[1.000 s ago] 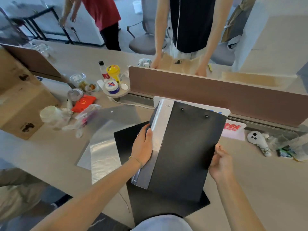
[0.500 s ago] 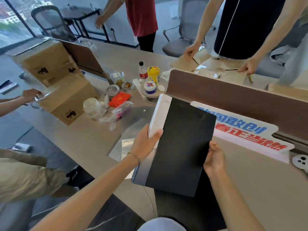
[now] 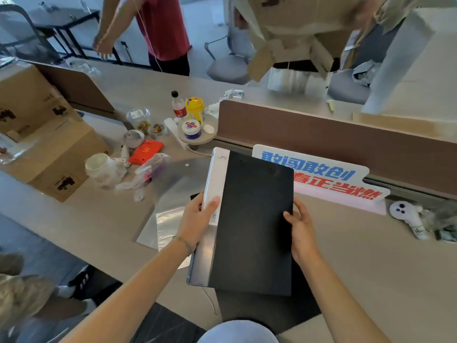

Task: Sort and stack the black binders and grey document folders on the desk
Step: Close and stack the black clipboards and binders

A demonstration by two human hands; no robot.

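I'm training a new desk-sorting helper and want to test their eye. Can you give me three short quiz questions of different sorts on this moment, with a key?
1. True or false: only the right hand grips the black binder.
2. Multiple choice: the grey document folders lie
A. on the desk, left of the held binder
B. on a cardboard box
C. against the brown divider
3. Fill in: below the held binder, another black ____ lies flat on the desk.

Key
1. False; the left hand grips its pale spine edge too.
2. A
3. binder
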